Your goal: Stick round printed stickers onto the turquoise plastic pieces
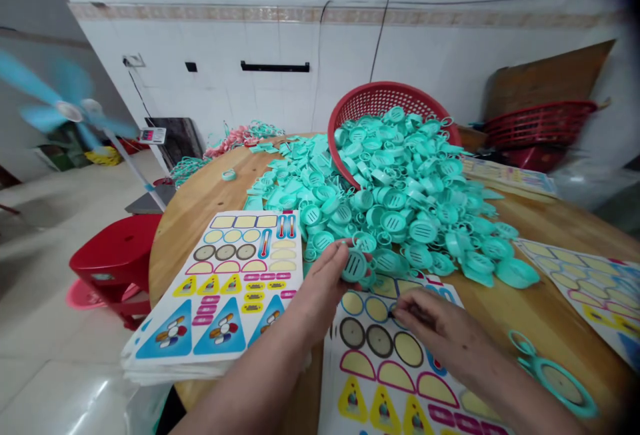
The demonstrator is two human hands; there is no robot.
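My left hand (325, 282) is closed on a round teal plastic piece (355, 266) with slots, held at the near edge of a big heap of the same teal pieces (400, 202). My right hand (430, 322) rests on a sticker sheet (390, 368) just below, its fingertips pinched at a round sticker near the sheet's top. What, if anything, sits between those fingertips is too small to make out. A second stack of sticker sheets (230, 282) lies to the left of my left forearm.
A red basket (380, 98) lies tipped on the round wooden table (200, 202), spilling the teal pieces. A finished teal piece (555, 375) lies at right, more sheets (595, 288) beyond. Red stool (117, 255), spinning fan (65, 108) at left; red baskets (540, 122) behind.
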